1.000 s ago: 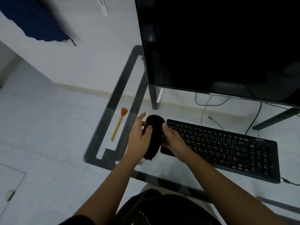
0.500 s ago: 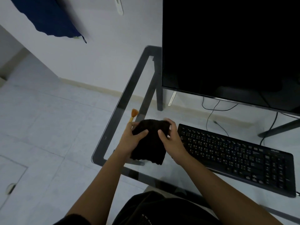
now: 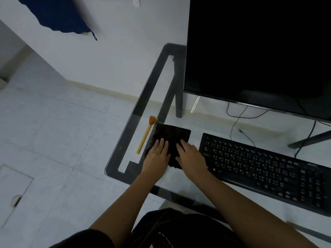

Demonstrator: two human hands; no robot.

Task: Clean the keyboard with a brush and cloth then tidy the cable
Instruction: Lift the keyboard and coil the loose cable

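A black cloth (image 3: 172, 136) lies flat and square on the glass desk, left of the black keyboard (image 3: 268, 169). My left hand (image 3: 157, 158) presses on its near left part with straight fingers. My right hand (image 3: 191, 158) lies flat on its near right part, beside the keyboard's left end. A small brush (image 3: 146, 135) with a yellow handle and orange bristles lies just left of the cloth. The keyboard's cable (image 3: 234, 126) shows through the glass behind it.
A large dark monitor (image 3: 259, 51) stands at the back, over the keyboard. The glass desk (image 3: 132, 119) has a dark frame, and its left edge and near corner sit close to the brush. Other black cables (image 3: 308, 138) hang at the right. White tiled floor lies below.
The cloth was held up between both hands, bunched and then spread. Now it lies flat on the desk, with both hands pressing on it.
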